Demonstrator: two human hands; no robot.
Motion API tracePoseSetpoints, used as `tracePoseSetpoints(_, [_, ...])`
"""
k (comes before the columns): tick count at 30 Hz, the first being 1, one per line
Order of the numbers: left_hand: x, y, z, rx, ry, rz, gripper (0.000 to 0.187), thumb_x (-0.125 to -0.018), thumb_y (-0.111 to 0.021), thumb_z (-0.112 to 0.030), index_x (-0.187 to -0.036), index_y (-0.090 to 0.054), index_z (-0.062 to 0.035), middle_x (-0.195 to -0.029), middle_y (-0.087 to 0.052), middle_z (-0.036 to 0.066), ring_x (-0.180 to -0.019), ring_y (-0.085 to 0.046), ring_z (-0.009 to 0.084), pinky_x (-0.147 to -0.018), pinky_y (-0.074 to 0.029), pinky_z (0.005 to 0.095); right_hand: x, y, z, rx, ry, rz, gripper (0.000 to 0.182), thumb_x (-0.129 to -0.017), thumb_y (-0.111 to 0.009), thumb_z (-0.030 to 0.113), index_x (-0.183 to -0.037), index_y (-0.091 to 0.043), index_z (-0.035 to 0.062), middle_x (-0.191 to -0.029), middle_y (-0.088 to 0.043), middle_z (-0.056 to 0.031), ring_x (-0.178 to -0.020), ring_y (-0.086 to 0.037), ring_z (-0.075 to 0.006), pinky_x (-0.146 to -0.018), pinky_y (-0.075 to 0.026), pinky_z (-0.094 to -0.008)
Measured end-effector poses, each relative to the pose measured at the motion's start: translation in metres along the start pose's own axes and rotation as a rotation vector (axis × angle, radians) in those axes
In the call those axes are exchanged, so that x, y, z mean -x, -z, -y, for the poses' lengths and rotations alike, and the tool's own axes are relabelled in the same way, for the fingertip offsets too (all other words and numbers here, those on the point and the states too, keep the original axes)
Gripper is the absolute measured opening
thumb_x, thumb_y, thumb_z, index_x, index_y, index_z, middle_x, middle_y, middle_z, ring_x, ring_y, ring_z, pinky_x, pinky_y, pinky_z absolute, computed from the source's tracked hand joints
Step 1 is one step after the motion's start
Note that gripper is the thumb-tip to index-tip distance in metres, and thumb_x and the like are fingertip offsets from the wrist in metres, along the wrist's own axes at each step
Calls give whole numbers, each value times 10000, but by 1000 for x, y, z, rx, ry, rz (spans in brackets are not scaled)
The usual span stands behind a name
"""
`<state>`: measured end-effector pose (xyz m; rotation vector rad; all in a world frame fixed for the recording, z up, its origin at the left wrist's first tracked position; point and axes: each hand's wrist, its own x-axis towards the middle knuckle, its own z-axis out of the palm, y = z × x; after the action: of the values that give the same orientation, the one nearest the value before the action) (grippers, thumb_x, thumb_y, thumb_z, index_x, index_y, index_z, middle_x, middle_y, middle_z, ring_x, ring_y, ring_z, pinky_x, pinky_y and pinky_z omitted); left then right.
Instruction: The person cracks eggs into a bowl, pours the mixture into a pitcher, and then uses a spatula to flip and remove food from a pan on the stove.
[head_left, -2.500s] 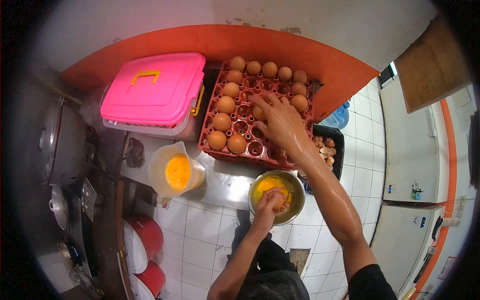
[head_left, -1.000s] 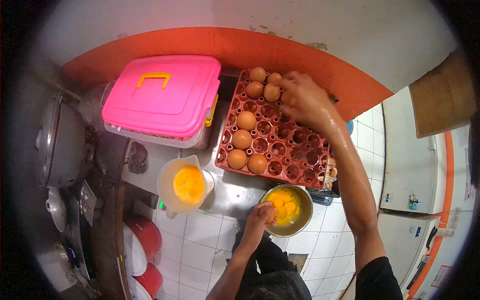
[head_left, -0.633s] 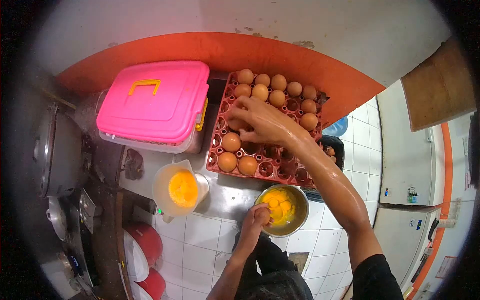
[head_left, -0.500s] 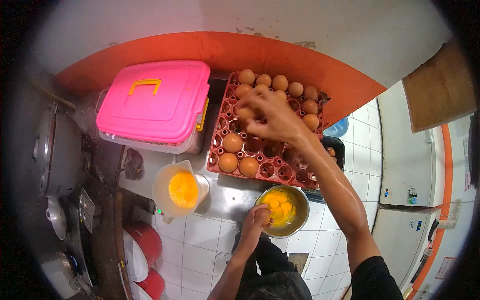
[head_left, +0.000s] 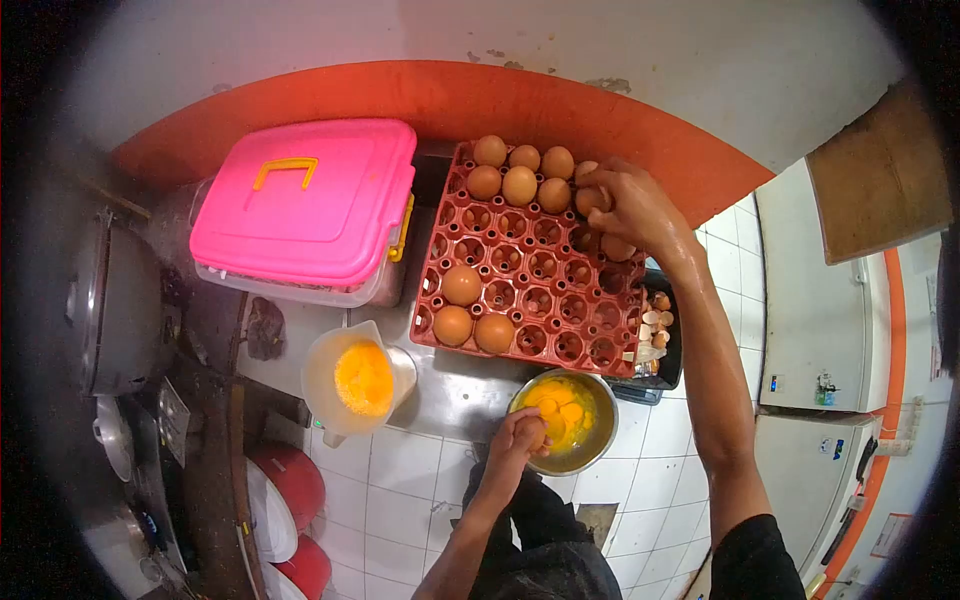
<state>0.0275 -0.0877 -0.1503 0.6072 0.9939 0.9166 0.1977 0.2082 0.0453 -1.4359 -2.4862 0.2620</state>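
Note:
My right hand (head_left: 640, 210) is over the far right part of a red plastic egg tray (head_left: 520, 255), its fingers and thumb closed around a brown egg (head_left: 591, 199). Several more brown eggs (head_left: 519, 186) sit in the tray's far rows, and a small group (head_left: 461, 285) is at its near left corner. Held in my left hand (head_left: 510, 455) is another brown egg (head_left: 531, 431), close to the left rim of a metal bowl (head_left: 598, 440). Inside the bowl lie several raw yolks (head_left: 570, 412) and egg white.
A plastic jug (head_left: 403, 375) of beaten egg (head_left: 363, 378) stands left of the bowl. Behind it is a pink-lidded box (head_left: 300, 210). A black bin (head_left: 665, 375) with broken eggshells (head_left: 655, 320) sits beside the tray. Pots (head_left: 125, 310) are at the far left.
My right hand has moved right across the tray, from its middle left to the far right. The egg that was beneath it there is gone from that spot. My left hand stays by the bowl.

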Motion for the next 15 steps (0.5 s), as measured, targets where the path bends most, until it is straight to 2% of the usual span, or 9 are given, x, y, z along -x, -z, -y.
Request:
tracePoseSetpoints(4, [1,1,-2,55,14,14,448,-963,-492,-349,-1254,-434,-13,-1140,-506,115,-902,-583,193,-789,-485,290,5,-12,11,-15,-81,-143,403,-693,-636,24,-1093,-622,70,-1033,-565,-164,-930,-569,-339,-810,-477,-382])
tracePoseSetpoints(6, [-1,4,3,74,-2,26,445,-965,-488,-348,-1255,-434,-15,-1145,-503,116,-903,-582,192,-795,-486,291,9,-14,36,-9,87,-142,450,-701,-618,-30,-1137,-607,85,-1137,-540,-150,-1026,-542,-324,-866,-461,-380])
tracePoseSetpoints(8, [0,4,6,12,-19,2,433,-968,-483,-338,-1255,-436,-18,-1148,-503,116,-904,-582,190,-790,-487,290,3,-34,71,-443,-48,221,513,-680,-613,-59,-1167,-601,101,-1195,-533,-131,-1085,-520,-308,-904,-450,-380])
tracePoseSetpoints(9, [0,2,5,7,-17,8,433,-968,-483,-338,-1255,-436,-18,-1148,-503,116,-904,-582,190,-790,-487,290,2,-29,89,-353,400,226,533,-689,-587,-66,-1187,-601,125,-1245,-520,-100,-1096,-518,-296,-912,-449,-384])
tracePoseSetpoints(10, [1,-1,1,17,-18,12,430,-969,-481,-338,-1252,-440,-18,-1145,-505,115,-903,-581,189,-785,-488,288,-3,-40,96,-367,518,256,498,-702,-578,-47,-1166,-612,131,-1255,-510,-84,-1095,-520,-299,-912,-452,-385])
tracePoseSetpoints(11, [2,-2,-1,27,-18,16,426,-970,-479,-339,-1248,-444,-18,-1143,-507,114,-903,-580,188,-781,-489,286,-7,-51,97,-365,513,250,498,-702,-578,-47,-1166,-612,131,-1255,-510,-84,-1095,-520,-299,-912,-452,-385])
tracePoseSetpoints(13, [1,-1,0,14,5,19,417,-971,-478,-332,-1244,-449,-17,-1140,-509,114,-902,-580,187,-778,-490,286,-11,-73,90,-436,548,408,460,-722,-570,-30,-1151,-612,129,-1242,-509,-84,-1096,-519,-305,-920,-449,-389])
tracePoseSetpoints(14, [0,0,-1,5,22,15,408,-972,-477,-324,-1239,-453,-16,-1136,-511,113,-901,-581,186,-775,-492,286,-13,-82,83,-464,520,412,438,-721,-588,-5,-1140,-605,122,-1208,-516,-90,-1082,-523,-306,-914,-451,-391])
tracePoseSetpoints(15, [0,0,-6,6,19,18,408,-972,-477,-324,-1239,-453,-16,-1136,-511,113,-901,-581,186,-775,-492,286,-14,-68,84,-460,520,411,438,-721,-588,-5,-1140,-605,122,-1208,-516,-90,-1082,-523,-306,-914,-451,-391])
